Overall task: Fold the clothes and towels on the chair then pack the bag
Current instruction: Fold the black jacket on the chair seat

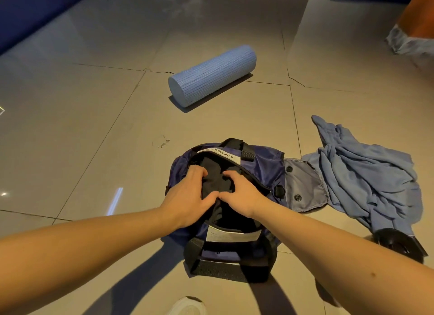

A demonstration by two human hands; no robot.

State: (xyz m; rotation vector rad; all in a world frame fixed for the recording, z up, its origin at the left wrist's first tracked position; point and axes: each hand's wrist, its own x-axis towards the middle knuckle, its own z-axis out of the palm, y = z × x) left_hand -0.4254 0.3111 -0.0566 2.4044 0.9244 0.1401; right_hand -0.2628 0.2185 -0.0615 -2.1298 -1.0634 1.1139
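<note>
A navy bag [263, 171] with black straps and a white label stands open on the tiled floor, close in front of me. A black garment [217, 182] lies bunched inside its opening. My left hand [187, 195] and my right hand [242, 193] both rest on top of that garment, thumbs touching, fingers curled into the cloth inside the bag. A crumpled light blue garment [366, 171] lies unfolded on the floor to the right of the bag, beside a grey flap with snap buttons [303, 185].
A light blue foam roller [211, 75] lies on the floor beyond the bag. A black object [399, 244] sits at the right by my forearm. An orange item over blue-grey cloth [413, 33] is at the far right. My white shoe [187, 306] shows below.
</note>
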